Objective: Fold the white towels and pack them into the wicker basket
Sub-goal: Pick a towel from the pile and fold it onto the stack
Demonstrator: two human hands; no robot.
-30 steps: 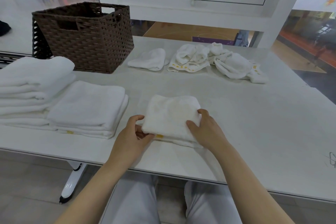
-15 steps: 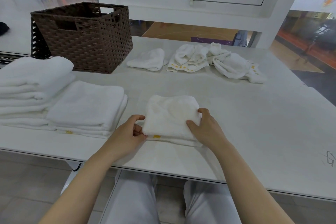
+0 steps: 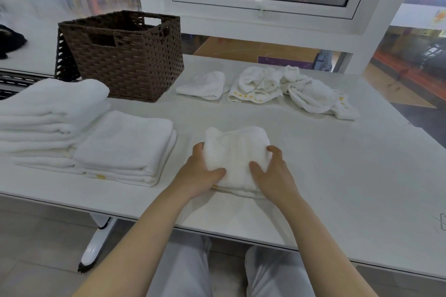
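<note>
A small folded white towel lies on the white table in front of me. My left hand grips its left side, thumb on top and fingers round the edge. My right hand grips its right side the same way. The towel bulges upward between them. The brown wicker basket stands at the back left, its inside hidden from here. Two stacks of folded white towels, a lower one and a taller one, sit at the left.
Unfolded white towels lie crumpled at the back: a small one and a bigger heap. A window and white wall stand behind the table. The table's near edge runs just above my knees.
My left hand has moved up from the towel's near-left corner onto its left side. Both hands now squeeze the towel, which has bunched up and lifted a little.
</note>
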